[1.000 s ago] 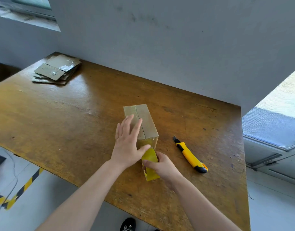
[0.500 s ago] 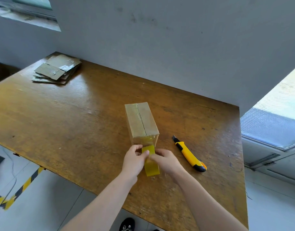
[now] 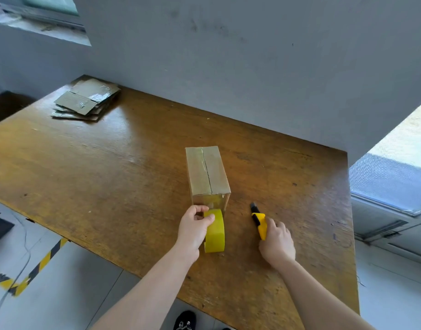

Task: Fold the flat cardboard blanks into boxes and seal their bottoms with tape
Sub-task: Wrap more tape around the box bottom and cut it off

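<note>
A folded cardboard box (image 3: 208,171) stands on the wooden table (image 3: 109,163), flaps up, with clear tape along the centre seam and down its near side. Just in front of it, my left hand (image 3: 195,228) grips a yellow tape roll (image 3: 215,231) standing on edge; the tape strip still runs up to the box. To the right, my right hand (image 3: 277,241) closes round the handle of a yellow and black utility knife (image 3: 259,221) lying on the table, its black tip pointing away from me.
A pile of flat cardboard blanks (image 3: 85,100) lies at the table's far left corner. A grey wall (image 3: 252,55) runs behind the table. The floor with yellow-black marking (image 3: 38,265) shows at the lower left, and a shoe (image 3: 184,321) below the table's near edge.
My left hand came off the box top and took the tape roll. My right hand let go of the roll and moved right onto the knife.
</note>
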### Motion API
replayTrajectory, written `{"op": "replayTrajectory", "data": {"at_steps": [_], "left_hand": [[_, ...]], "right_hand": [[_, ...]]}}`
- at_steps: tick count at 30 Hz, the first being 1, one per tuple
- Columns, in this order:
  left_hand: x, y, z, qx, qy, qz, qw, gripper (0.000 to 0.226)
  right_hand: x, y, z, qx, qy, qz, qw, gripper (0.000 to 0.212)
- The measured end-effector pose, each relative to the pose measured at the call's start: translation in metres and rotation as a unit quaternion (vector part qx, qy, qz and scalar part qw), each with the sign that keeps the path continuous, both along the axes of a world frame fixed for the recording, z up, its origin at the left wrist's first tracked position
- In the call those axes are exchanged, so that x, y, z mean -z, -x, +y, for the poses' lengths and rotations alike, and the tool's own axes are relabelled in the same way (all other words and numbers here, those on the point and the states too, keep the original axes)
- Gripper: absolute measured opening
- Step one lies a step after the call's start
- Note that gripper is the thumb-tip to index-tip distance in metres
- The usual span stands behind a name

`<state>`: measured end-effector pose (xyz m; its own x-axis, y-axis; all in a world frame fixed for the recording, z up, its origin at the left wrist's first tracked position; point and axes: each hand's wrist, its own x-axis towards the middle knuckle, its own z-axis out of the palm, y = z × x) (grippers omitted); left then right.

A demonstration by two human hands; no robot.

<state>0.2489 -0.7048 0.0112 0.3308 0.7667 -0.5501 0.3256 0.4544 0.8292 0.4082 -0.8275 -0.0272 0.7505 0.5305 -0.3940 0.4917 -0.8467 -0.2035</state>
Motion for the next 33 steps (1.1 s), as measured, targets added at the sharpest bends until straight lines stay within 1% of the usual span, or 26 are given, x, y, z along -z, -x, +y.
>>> {"op": "replayTrajectory", "data": {"at_steps": [2,3,5,6,7,8,9,12,14,16,18,20,22,24,27,30,33], "left_hand": [[0.000,-0.001,0.002,-0.005,-0.001,0.000,1.000,0.011],[0.000,-0.001,0.002,-0.007,-0.001,0.000,1.000,0.009],[0.001,-0.003,0.004,-0.013,0.003,0.001,1.000,0.006],[0.001,-0.003,0.005,-0.019,0.006,0.000,1.000,0.005],[0.001,-0.004,0.005,-0.026,0.009,-0.002,1.000,0.003],[0.002,-0.004,0.005,-0.037,0.013,-0.005,0.999,0.002],[0.002,-0.005,0.005,-0.047,0.016,-0.011,0.999,0.003],[0.001,-0.006,0.004,-0.064,0.019,-0.016,0.998,0.003],[-0.001,-0.007,0.004,-0.068,0.017,-0.018,0.997,0.002],[-0.001,-0.007,0.004,-0.069,0.013,-0.017,0.997,0.002],[-0.001,-0.007,0.004,-0.067,0.010,-0.016,0.998,0.003],[0.000,-0.006,0.004,-0.065,0.008,-0.012,0.998,0.004],[0.001,-0.006,0.005,-0.066,0.008,-0.006,0.998,0.005],[0.002,-0.007,0.005,-0.069,0.010,-0.003,0.998,0.007],[0.002,-0.007,0.006,-0.072,0.018,-0.003,0.997,0.010],[0.001,-0.007,0.006,-0.071,0.013,0.007,0.997,0.008],[0.001,-0.006,0.007,-0.068,0.009,0.007,0.998,0.008]], "right_hand": [[-0.004,0.005,0.003,0.045,-0.042,0.033,0.998,0.040],[-0.008,0.008,0.005,0.075,-0.090,0.045,0.992,0.030],[-0.020,0.014,0.009,0.107,-0.222,0.041,0.968,0.012],[-0.029,0.018,0.012,0.095,-0.290,0.020,0.952,0.011],[-0.038,0.022,0.014,0.062,-0.343,-0.013,0.937,0.017],[-0.047,0.025,0.016,0.013,-0.368,-0.044,0.929,0.019],[-0.055,0.028,0.019,-0.044,-0.370,-0.061,0.926,0.020],[-0.065,0.032,0.029,-0.198,-0.280,-0.060,0.937,0.038],[-0.069,0.033,0.031,-0.250,-0.256,-0.041,0.933,0.041],[-0.073,0.034,0.031,-0.280,-0.230,-0.027,0.932,0.044],[-0.077,0.034,0.031,-0.300,-0.184,-0.024,0.936,0.046],[-0.081,0.037,0.033,-0.306,-0.135,-0.026,0.942,0.038],[-0.088,0.040,0.039,-0.310,-0.087,-0.056,0.945,0.031],[-0.094,0.042,0.047,-0.311,-0.054,-0.091,0.945,0.030],[-0.100,0.045,0.056,-0.326,-0.028,-0.135,0.935,0.036],[-0.102,0.046,0.062,-0.342,-0.008,-0.158,0.926,0.042],[-0.102,0.048,0.068,-0.347,-0.004,-0.175,0.921,0.042]]}}
